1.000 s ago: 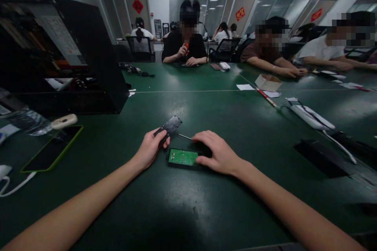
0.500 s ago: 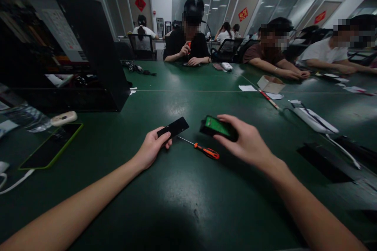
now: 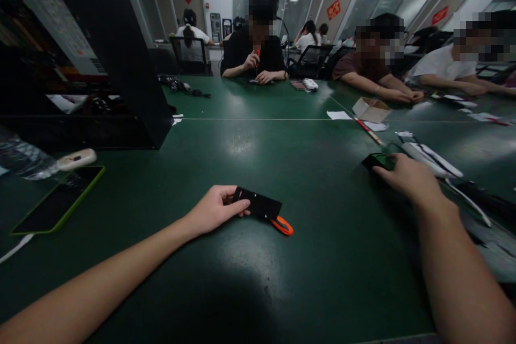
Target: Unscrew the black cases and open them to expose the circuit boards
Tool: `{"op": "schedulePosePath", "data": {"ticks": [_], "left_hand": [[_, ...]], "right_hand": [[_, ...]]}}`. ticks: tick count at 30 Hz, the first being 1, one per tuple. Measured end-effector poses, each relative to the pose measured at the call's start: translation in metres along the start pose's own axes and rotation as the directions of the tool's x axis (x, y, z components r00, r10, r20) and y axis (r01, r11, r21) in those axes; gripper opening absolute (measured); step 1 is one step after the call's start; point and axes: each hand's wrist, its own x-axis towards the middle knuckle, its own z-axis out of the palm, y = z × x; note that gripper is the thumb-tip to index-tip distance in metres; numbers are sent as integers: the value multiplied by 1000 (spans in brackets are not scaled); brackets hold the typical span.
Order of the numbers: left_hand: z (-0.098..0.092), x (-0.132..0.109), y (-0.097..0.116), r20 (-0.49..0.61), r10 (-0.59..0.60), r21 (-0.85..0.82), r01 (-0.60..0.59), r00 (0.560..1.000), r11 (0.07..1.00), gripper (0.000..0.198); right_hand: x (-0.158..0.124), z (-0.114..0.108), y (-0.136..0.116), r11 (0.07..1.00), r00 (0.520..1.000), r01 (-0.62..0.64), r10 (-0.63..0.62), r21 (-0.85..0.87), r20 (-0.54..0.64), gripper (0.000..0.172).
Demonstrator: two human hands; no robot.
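A flat black plate is pinched between the thumb and fingers of my left hand, over the middle of the green table. The plate covers most of a screwdriver; its orange and black handle sticks out beyond the plate's lower right corner. Farther right, my right hand grips a black block with a green face, low over the table beside a white power strip. My palm and fingers hide part of the block.
A large black computer case stands at the left, with a green-edged phone and a plastic bottle in front. At the right lie a white power strip, cables and an open box. Several people sit across the table.
My right hand has carried the green-faced block to the right, near the power strip. My left hand has moved right and turned the black plate, which now covers the screwdriver's shaft.
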Motion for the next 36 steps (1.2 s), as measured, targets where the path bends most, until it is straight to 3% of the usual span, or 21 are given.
{"op": "schedulePosePath", "data": {"ticks": [2,3,5,7,9,12,16,18,20,21,23,25,27,29,30,33,36], "left_hand": [[0,0,1,-7,3,-4,-3,1000,1000,20],[0,0,1,-8,5,-7,-5,1000,1000,20],[0,0,1,-8,12,-5,-12,1000,1000,20],[0,0,0,-4,16,16,-16,1000,1000,20],[0,0,-1,6,21,45,-22,1000,999,19],[0,-1,-2,37,35,57,-37,999,998,20],[0,-2,-1,92,67,107,-77,993,991,24],[1,-1,-1,72,72,161,-82,995,983,25],[1,-1,-2,26,68,169,-71,997,983,30],[1,0,-2,9,64,156,-65,998,986,33],[1,0,-3,-12,59,126,-57,998,990,38],[1,0,-4,-26,56,120,-53,998,991,38],[1,0,-4,-32,60,135,-56,998,989,33],[0,0,-3,-23,74,169,-69,997,983,26],[0,0,-3,-18,85,185,-80,996,980,24],[0,0,-3,-9,111,210,-107,994,972,21],[0,0,-2,-7,118,226,-113,993,968,20]], "right_hand": [[-11,-3,-25,987,983,144,-135,68,-120,45],[-21,-4,-43,953,949,270,-239,139,-204,43],[-49,-7,-83,862,891,438,-380,254,-248,37],[-84,-7,-123,634,813,540,-564,553,-148,37],[-120,-6,-154,451,677,529,-735,719,-37,39],[-158,-3,-179,338,534,440,-844,832,61,44],[-170,-1,-183,318,439,271,-881,908,177,48],[-162,-2,-179,321,421,231,-884,919,203,49],[-148,-6,-172,333,454,255,-870,908,191,46],[-138,-9,-166,350,502,285,-847,893,172,44],[-113,-16,-149,418,655,351,-749,838,99,42],[-85,-22,-123,547,820,402,-572,734,-22,42],[-58,-27,-92,746,919,390,-352,539,-178,42],[-38,-30,-60,927,940,277,-208,251,-270,47],[-32,-30,-46,972,949,192,-149,137,-278,50],[-23,-29,-16,999,978,-21,16,-24,-207,57],[-24,-29,-5,997,989,-57,49,-53,-136,58]]}}
